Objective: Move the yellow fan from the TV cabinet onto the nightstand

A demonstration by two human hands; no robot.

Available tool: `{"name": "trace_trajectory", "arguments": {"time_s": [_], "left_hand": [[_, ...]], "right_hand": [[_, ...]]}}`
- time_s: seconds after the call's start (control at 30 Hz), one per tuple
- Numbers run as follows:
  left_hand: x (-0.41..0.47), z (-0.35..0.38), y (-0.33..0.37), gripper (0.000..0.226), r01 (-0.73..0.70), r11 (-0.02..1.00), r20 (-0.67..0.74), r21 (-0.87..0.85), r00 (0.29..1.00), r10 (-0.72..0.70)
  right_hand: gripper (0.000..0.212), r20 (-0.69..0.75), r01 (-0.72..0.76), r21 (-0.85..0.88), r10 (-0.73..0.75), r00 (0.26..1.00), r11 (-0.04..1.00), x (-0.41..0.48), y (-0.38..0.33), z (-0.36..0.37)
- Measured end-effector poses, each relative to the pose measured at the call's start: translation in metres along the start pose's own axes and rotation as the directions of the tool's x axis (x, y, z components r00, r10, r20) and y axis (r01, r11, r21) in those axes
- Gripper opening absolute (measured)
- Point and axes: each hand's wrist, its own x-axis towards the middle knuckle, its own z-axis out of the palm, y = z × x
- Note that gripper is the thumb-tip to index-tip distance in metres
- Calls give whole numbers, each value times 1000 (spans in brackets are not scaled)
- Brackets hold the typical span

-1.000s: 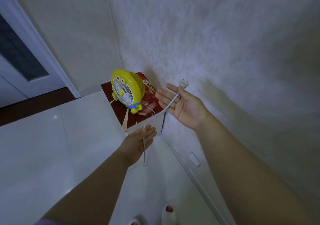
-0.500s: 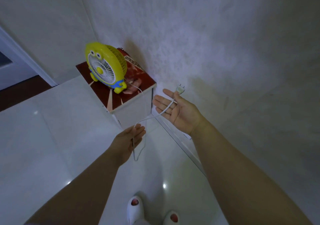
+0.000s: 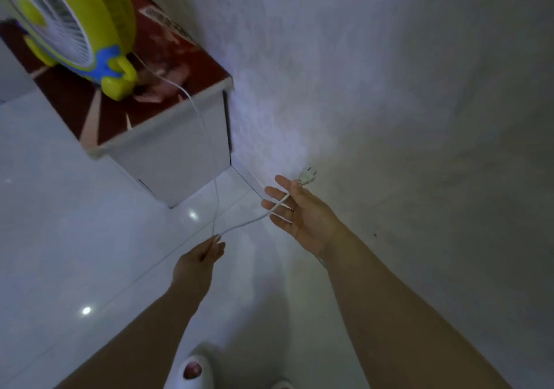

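White textured wall on the right, glossy pale floor [image 3: 75, 238] below, and in the corner a small white nightstand [image 3: 180, 154] w/ a red printed top. Yellow fan [image 3: 84, 28] already stands on that top, upper left of view, partly cut off by the frame edge, grille facing left-forward, its yellow foot near the front right of the top. White power cord [image 3: 207, 136] runs from the fan's base, over the nightstand's edge, down its side to the left hand [image 3: 199, 258], then back up and right to the right hand [image 3: 299, 208]. Left grip: fingertips pressed together, pinching the cord at the bend. Right grip: palm up, fingers spread, cord just draped across them, not clamped; plug [image 3: 307, 176] sticks out past the fingers toward the wall, prongs pointing up-right. Fan lies up and to the left of both hands, well apart from them; left hand is the nearer one, roughly below the nightstand's front corner. Cord's long axis between the hands runs low-left to high-right, w/ the plug end closest to the wall. Judging by this, the carry itself looks done and what's left is cord handling, prob. setting down the plug end; no socket visible in view.
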Motion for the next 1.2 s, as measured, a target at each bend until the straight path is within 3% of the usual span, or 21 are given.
{"name": "trace_trajectory", "arguments": {"time_s": [0.13, 0.37, 0.57, 0.7, 0.87, 0.97, 1.07, 1.2], "left_hand": [[65, 2, -55, 18, -22, 990, -33, 139, 999, 27], [152, 31, -136, 24, -31, 970, 0, 241, 999, 32], [205, 58, -194, 29, -96, 783, -15, 615, 991, 133], [236, 76, -227, 29, -122, 702, -2, 702, 985, 172], [277, 82, -243, 28, -126, 690, -4, 713, 983, 183], [292, 82, -252, 27, -130, 638, 36, 759, 987, 159], [299, 82, -269, 30, -145, 505, 126, 851, 989, 71], [303, 82, -278, 39, -153, 411, 176, 899, 984, -18]], "right_hand": [[29, -45, -14, -82, 10, 999, 997, 50, 59, -43], [27, -169, -64, -163, 36, 985, 985, 126, 145, -104], [23, -280, -106, -183, 51, 959, 977, 189, 206, -149], [29, -390, -132, -222, 36, 920, 966, 234, 244, -180], [25, -426, -181, -192, 84, 901, 965, 276, 280, -208], [14, -438, -216, -204, 108, 893, 955, 288, 296, -221], [11, -492, -257, -182, 138, 860, 949, 295, 308, -231], [21, -477, -288, -154, 184, 859, 945, 298, 312, -235]]}}
